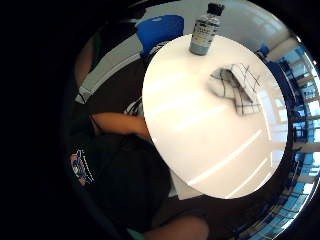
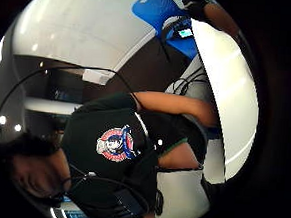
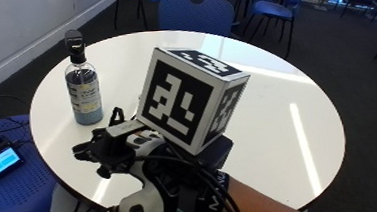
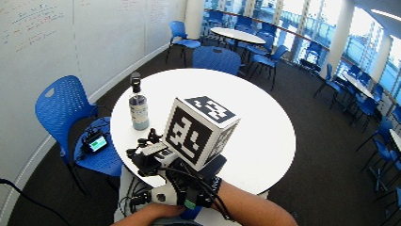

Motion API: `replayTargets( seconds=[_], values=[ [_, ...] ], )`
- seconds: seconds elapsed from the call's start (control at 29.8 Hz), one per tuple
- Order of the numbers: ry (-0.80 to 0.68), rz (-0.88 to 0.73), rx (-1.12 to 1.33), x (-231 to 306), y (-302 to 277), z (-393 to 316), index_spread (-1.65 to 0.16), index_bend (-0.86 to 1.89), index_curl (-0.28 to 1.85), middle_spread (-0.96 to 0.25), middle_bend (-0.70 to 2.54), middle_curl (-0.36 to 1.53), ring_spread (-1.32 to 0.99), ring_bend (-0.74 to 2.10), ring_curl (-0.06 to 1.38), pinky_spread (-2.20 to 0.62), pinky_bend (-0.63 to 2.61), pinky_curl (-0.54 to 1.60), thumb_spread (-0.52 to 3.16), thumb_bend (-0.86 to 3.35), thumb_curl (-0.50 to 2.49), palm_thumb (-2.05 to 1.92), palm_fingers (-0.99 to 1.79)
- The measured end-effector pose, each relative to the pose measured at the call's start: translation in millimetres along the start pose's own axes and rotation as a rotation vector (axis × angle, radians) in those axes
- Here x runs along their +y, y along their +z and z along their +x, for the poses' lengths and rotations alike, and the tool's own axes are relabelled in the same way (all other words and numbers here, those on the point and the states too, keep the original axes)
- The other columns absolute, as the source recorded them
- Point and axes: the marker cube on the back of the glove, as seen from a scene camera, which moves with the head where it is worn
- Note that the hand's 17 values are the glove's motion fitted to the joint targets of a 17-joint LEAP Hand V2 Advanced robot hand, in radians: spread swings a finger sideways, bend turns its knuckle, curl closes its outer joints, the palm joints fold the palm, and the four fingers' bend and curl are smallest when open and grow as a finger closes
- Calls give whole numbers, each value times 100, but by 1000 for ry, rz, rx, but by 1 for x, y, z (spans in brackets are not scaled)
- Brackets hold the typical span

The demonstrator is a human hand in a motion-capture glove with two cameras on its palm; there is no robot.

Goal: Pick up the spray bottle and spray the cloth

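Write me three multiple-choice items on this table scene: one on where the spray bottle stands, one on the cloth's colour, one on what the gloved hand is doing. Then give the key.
1. Where does the spray bottle stand?
A. upright on the round white table
B. on a blue chair
C. lying on the cloth

2. What does the cloth look like?
A. plain red
B. white with dark check lines
C. solid black

3. What is the gloved right hand doing?
A. gripping the bottle
B. pinching the cloth
C. hovering at the table's near edge, apart from the bottle

Key: 1 A, the outside view shows it upright on the tabletop; 2 B, the little finger side palm view shows the checks; 3 C, bare table lies between hand and bottle.
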Motion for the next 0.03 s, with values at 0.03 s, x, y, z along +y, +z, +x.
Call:
replayTargets(
  seconds=[0.03],
  values=[
    [1, -2, -2, 0, 1, 0, -42, 22, 40, -3, 20, 36, 2, 16, 17, 20, 19, 31, 104, -3, 33, 53, 42]
  ],
)
